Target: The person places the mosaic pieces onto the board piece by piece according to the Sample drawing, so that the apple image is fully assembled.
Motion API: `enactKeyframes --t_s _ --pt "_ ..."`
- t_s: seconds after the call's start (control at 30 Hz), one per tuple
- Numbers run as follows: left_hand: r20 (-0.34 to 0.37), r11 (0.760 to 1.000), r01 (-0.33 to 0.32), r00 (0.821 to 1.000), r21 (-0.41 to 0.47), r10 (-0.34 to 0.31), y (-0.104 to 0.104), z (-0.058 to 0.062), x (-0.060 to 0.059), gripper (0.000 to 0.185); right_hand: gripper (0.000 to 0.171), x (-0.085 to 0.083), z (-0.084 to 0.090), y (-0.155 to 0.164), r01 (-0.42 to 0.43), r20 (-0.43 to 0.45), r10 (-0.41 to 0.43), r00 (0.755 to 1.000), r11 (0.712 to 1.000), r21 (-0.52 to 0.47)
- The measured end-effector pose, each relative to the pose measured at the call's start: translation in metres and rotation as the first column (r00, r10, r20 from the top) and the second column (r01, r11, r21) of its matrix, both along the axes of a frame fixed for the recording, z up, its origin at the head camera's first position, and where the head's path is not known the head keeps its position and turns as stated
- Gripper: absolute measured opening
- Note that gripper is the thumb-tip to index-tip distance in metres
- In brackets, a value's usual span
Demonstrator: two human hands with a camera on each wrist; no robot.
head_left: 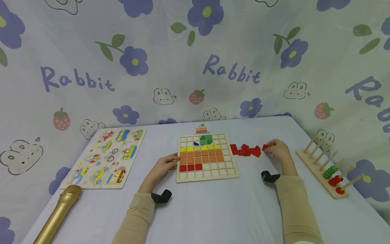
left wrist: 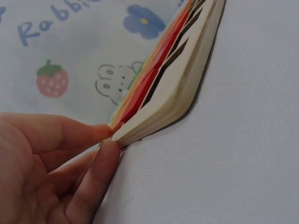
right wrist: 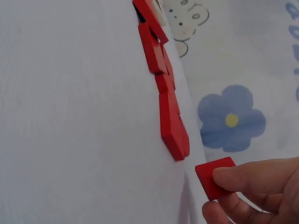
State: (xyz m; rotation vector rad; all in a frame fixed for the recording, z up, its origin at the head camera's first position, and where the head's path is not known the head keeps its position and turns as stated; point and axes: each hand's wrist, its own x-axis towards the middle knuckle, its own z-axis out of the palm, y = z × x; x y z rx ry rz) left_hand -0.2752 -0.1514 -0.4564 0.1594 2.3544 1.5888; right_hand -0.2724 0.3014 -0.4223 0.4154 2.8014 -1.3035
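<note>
From the head view we see the whole desk: a wooden grid board (head_left: 207, 157) near its middle, with our left hand (head_left: 163, 165) at the board's left edge and our right hand (head_left: 278, 149) toward the right edge of the desk. The left wrist view adds what the head view cannot: thumb and forefinger (left wrist: 100, 163) pinch the board's near corner, its red and orange tiles seen edge-on. The right wrist view shows our right fingers narrowed on a single red tile (right wrist: 215, 177), held just clear of the loose red tiles (right wrist: 170, 121) lying in a row on the cloth.

On the board we count three red squares in the lowest filled row, two full orange rows above, a yellow row, and one green piece at the top. We cannot count the loose red tiles exactly, since they overlap. One small pattern card (head_left: 202, 128) stands at the board's far edge.

A vehicle puzzle (head_left: 106, 157) lies near the left edge, one gold microphone (head_left: 58, 215) at the near left corner, and a peg rack (head_left: 327, 171) with green and red rings at the right edge. The desk is covered in pale cloth; a flower-and-rabbit print sheet hangs behind.
</note>
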Motion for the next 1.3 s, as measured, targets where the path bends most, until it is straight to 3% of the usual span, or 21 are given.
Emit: enactKeyframes --t_s 0.1,0.23,0.33,0.43,0.53,0.63,0.73,1.07,1.17,1.3 --pt "-0.003 1.000 0.004 1.000 0.002 -0.004 0.000 0.000 0.000 0.032 0.034 -0.001 0.009 -0.009 0.014 -0.039 -0.015 0.999 0.999 -0.029" --pt "0.000 1.000 0.001 1.000 0.011 -0.001 -0.001 0.001 0.000 0.032 0.044 -0.006 0.019 -0.027 -0.016 -0.027 0.009 1.000 0.970 -0.244" --pt "-0.003 1.000 0.003 1.000 0.009 -0.003 -0.003 0.001 0.000 0.032 0.048 -0.010 0.023 -0.043 -0.037 0.003 0.042 0.999 0.902 -0.431" --pt "0.003 1.000 0.000 1.000 0.009 0.000 -0.003 0.002 0.001 0.033 0.043 -0.012 0.023 -0.059 -0.056 0.019 0.080 0.997 0.830 -0.556" --pt "0.004 1.000 0.006 1.000 0.016 -0.006 -0.004 0.002 0.001 0.033 0.033 -0.013 0.020 -0.073 -0.076 0.028 0.122 0.992 0.765 -0.640" --pt "0.001 1.000 0.013 1.000 0.022 -0.013 -0.004 0.002 0.002 0.033 0.026 -0.013 0.015 -0.084 -0.090 0.036 0.156 0.987 0.723 -0.685" --pt "-0.004 1.000 0.014 1.000 0.012 -0.014 -0.004 0.003 0.002 0.033 0.028 -0.013 0.011 -0.094 -0.125 0.036 0.204 0.978 0.721 -0.682" --pt "-0.002 0.999 0.004 1.000 0.041 -0.004 -0.001 -0.003 0.000 0.033 0.037 -0.010 0.004 -0.122 -0.173 0.088 0.289 0.953 0.763 -0.623" --pt "0.002 0.999 0.004 1.000 0.044 -0.004 0.000 -0.003 0.000 0.033 0.036 -0.008 0.003 -0.135 -0.195 0.102 0.307 0.946 0.793 -0.578" --pt "0.009 0.999 -0.008 1.000 0.040 0.008 0.001 -0.001 0.001 0.032 0.027 -0.005 0.002 -0.157 -0.237 0.124 0.326 0.937 0.855 -0.461"
